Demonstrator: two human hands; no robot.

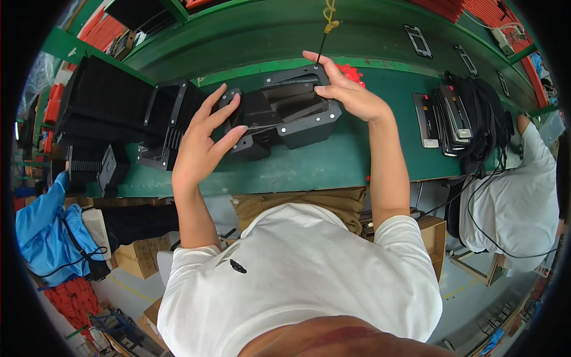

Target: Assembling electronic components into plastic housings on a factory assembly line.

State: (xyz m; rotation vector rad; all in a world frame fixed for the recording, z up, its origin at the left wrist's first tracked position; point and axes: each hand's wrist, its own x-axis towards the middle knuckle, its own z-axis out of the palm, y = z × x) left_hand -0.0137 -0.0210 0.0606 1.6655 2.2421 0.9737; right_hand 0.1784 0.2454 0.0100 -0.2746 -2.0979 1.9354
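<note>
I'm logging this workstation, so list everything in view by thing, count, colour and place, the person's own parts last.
Workbench: one, green, across the middle
Framed part: one, black, mid-workbench
Other parts: several, black, workbench's left end
Flat pieces: several, overlapping, mostly black, workbench's right side
Strap-like bundle: one, black, beside the flat pieces
Thin frames: three, black, right rear
Cord: one, yellow, above the framed part
Knobbly object: one, red, behind the right wrist
Boxes: several, brown, below the workbench
Co-workers: two, blue clothing left, white right
Shirt: one, white, lower centre
Left fingers: one set, bare, framed part's left end
Right fingers: one set, bare, its right end

Rim clutter is too small to count.
</note>
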